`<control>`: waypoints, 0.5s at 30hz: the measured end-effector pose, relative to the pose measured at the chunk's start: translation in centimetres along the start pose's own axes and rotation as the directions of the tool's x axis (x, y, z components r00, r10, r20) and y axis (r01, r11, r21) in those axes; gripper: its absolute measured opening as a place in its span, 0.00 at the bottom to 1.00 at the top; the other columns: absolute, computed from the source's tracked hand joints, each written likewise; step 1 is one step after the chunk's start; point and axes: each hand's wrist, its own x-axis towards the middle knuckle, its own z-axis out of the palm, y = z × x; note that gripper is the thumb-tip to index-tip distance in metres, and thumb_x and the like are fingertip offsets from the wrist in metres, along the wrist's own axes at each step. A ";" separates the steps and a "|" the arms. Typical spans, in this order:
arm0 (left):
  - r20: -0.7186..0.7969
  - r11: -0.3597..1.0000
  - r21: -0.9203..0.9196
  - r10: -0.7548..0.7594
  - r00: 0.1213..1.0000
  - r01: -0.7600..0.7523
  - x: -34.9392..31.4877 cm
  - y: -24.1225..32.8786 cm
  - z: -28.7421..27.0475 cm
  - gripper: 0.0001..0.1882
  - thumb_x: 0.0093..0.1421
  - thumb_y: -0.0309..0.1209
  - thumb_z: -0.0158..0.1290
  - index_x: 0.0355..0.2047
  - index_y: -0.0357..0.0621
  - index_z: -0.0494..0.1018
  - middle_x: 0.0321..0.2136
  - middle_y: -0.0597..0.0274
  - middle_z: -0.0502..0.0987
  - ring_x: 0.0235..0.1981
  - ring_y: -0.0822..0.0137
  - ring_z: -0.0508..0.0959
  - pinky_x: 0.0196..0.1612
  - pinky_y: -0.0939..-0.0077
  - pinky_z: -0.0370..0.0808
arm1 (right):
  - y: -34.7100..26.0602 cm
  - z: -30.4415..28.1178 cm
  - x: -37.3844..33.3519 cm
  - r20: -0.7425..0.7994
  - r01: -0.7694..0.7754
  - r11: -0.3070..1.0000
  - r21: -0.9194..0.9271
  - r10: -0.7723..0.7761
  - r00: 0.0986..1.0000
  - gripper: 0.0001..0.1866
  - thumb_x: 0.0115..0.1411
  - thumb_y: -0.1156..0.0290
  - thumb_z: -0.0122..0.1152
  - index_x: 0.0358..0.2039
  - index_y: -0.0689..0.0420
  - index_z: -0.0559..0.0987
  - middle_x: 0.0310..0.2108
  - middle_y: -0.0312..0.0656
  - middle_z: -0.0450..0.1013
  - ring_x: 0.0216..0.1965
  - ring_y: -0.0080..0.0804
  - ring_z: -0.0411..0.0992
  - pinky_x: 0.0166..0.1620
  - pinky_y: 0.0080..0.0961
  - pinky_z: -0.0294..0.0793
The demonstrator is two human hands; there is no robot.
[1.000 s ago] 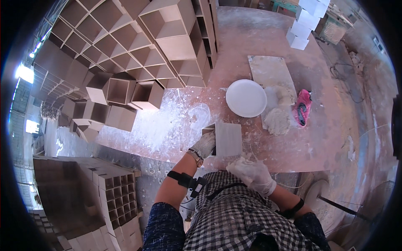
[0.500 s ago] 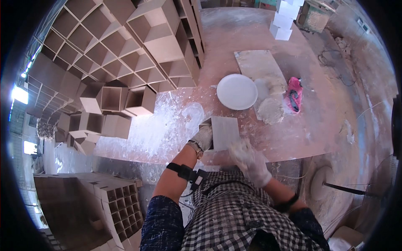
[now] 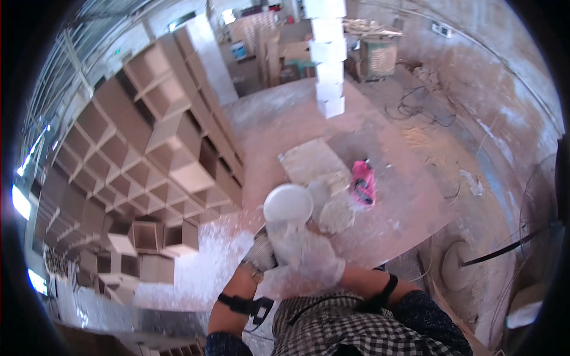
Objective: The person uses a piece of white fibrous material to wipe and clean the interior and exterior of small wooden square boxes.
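My left hand (image 3: 260,253), in a pale knit glove, grips the left side of a small open box (image 3: 275,255) at the near edge of the table. The fingers reach into its dark opening. Most of the box is hidden behind my right hand (image 3: 306,254). That hand wears a whitish glove and lies stretched out flat over the box's upper face, somewhat blurred. Just beyond my hands is a round white plate (image 3: 288,203). To its right sit a lump of pale paste (image 3: 336,215) and a dusty flat board (image 3: 312,160).
A pink object with a dark strap (image 3: 363,185) lies right of the board. White boxes (image 3: 329,77) rise in a tall stack at the far side. Brown compartment shelving (image 3: 154,160) and loose open boxes (image 3: 145,237) fill the left. A round fan-like stand base (image 3: 457,264) is at right.
The view has tilted up, showing more of the room's far side. My right hand has moved from beside the box to over its face. My left hand keeps its hold.
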 end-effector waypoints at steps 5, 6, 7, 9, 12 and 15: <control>-0.170 0.999 -0.035 0.036 0.985 -0.042 5.6 3.7 -3.9 0.24 0.57 0.38 0.54 0.53 0.46 0.69 0.53 0.56 0.70 0.54 0.60 0.70 0.57 0.68 0.67 | 7.5 0.0 -8.6 -0.205 0.337 0.729 0.596 -0.267 0.942 0.28 0.50 0.71 0.56 0.55 0.55 0.70 0.47 0.47 0.71 0.50 0.40 0.71 0.53 0.30 0.70; -0.285 0.935 -0.348 -0.031 0.958 -0.073 6.9 3.5 -4.3 0.25 0.56 0.35 0.54 0.54 0.45 0.68 0.53 0.53 0.70 0.53 0.58 0.71 0.56 0.67 0.67 | 9.9 -1.1 -9.2 -0.213 0.346 0.730 0.590 -0.273 0.938 0.28 0.50 0.71 0.56 0.55 0.55 0.70 0.47 0.47 0.71 0.50 0.40 0.71 0.53 0.30 0.70; -0.294 0.939 -0.338 -0.037 0.955 -0.068 8.1 3.8 -5.2 0.25 0.56 0.35 0.54 0.54 0.45 0.68 0.53 0.53 0.70 0.53 0.58 0.71 0.56 0.67 0.67 | 12.0 -3.5 -9.1 -0.124 0.233 0.692 0.683 -0.204 0.971 0.28 0.51 0.73 0.57 0.55 0.56 0.70 0.50 0.46 0.70 0.51 0.36 0.70 0.55 0.28 0.69; -0.380 0.994 0.110 0.014 0.925 0.030 12.5 5.5 -7.1 0.25 0.56 0.37 0.53 0.54 0.45 0.68 0.52 0.54 0.71 0.56 0.56 0.68 0.56 0.67 0.67 | 17.7 -4.1 -10.6 -0.024 0.115 0.644 0.756 -0.148 0.989 0.28 0.52 0.74 0.58 0.56 0.57 0.69 0.53 0.45 0.70 0.53 0.32 0.70 0.57 0.27 0.67; -0.207 0.660 0.750 0.154 0.966 0.055 20.4 12.5 -9.1 0.22 0.58 0.33 0.49 0.54 0.44 0.68 0.52 0.52 0.71 0.56 0.54 0.68 0.56 0.65 0.68 | 25.9 -2.3 -14.4 0.110 -0.180 0.192 0.965 0.326 0.939 0.25 0.56 0.74 0.58 0.55 0.61 0.69 0.56 0.41 0.68 0.54 0.26 0.69 0.58 0.24 0.66; -0.147 0.473 0.879 0.153 0.977 0.058 27.4 12.3 -9.9 0.20 0.58 0.27 0.44 0.52 0.41 0.68 0.49 0.46 0.72 0.51 0.49 0.72 0.54 0.66 0.71 | 31.7 -3.8 -15.3 0.051 -0.167 0.246 0.955 0.418 0.907 0.22 0.58 0.76 0.58 0.54 0.64 0.70 0.54 0.39 0.70 0.54 0.24 0.67 0.57 0.23 0.66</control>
